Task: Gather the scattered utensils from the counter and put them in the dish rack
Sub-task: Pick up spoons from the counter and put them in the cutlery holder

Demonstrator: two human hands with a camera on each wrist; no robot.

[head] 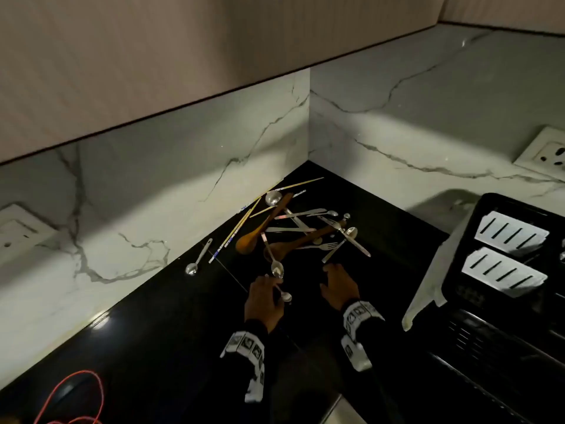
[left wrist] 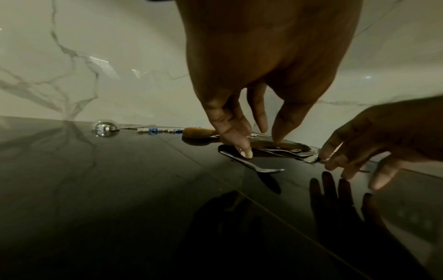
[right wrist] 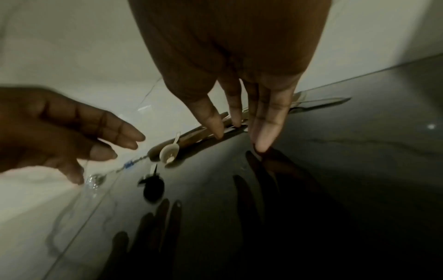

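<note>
A pile of utensils (head: pixel 293 228) lies in the corner of the black counter (head: pixel 171 332): two wooden spoons (head: pixel 260 231), chopsticks (head: pixel 241 221), metal spoons, knives and a fork (head: pixel 324 246). My left hand (head: pixel 266 296) hovers at the pile's near edge, fingers pointing down, one fingertip (left wrist: pixel 246 152) touching a small metal spoon (left wrist: pixel 258 166) flat on the counter. My right hand (head: pixel 337 286) reaches in beside it with straight fingers (right wrist: pixel 263 136) near the fork's end, holding nothing. The black dish rack (head: pixel 452 270) stands at the right.
One metal spoon (head: pixel 195 261) lies apart to the left by the marble wall. A white cloth (head: pixel 434 270) hangs over the rack's left side. White slotted holders (head: pixel 510 234) sit inside the rack. A red cable (head: pixel 76 396) lies at the near left.
</note>
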